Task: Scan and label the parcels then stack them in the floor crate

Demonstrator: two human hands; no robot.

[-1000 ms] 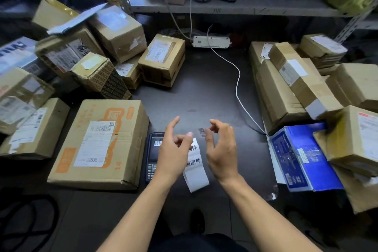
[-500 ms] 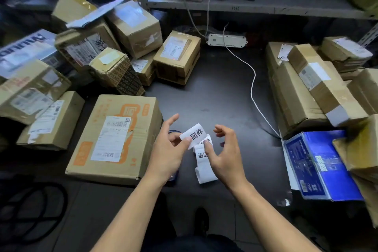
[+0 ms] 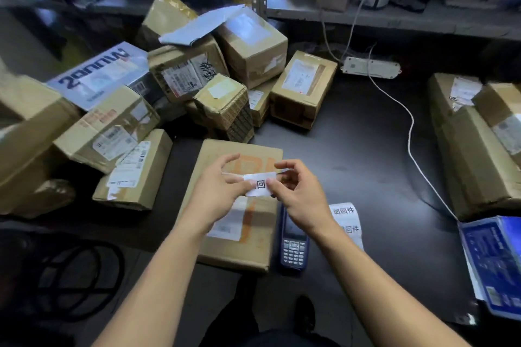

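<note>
Left hand [image 3: 222, 186] and right hand [image 3: 298, 191] pinch opposite ends of a white sticker label [image 3: 260, 184] above the orange-printed carton [image 3: 239, 205]. Handheld scanner [image 3: 293, 242] lies at the carton's 3 o'clock; label strip [image 3: 348, 224] just beyond, same direction.

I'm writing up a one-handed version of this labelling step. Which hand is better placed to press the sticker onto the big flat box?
Probably the left hand. It hovers directly over the big flat box while pinching the sticker. The right hand shares the grip but sits over the box's right edge, above the scanner.
</note>
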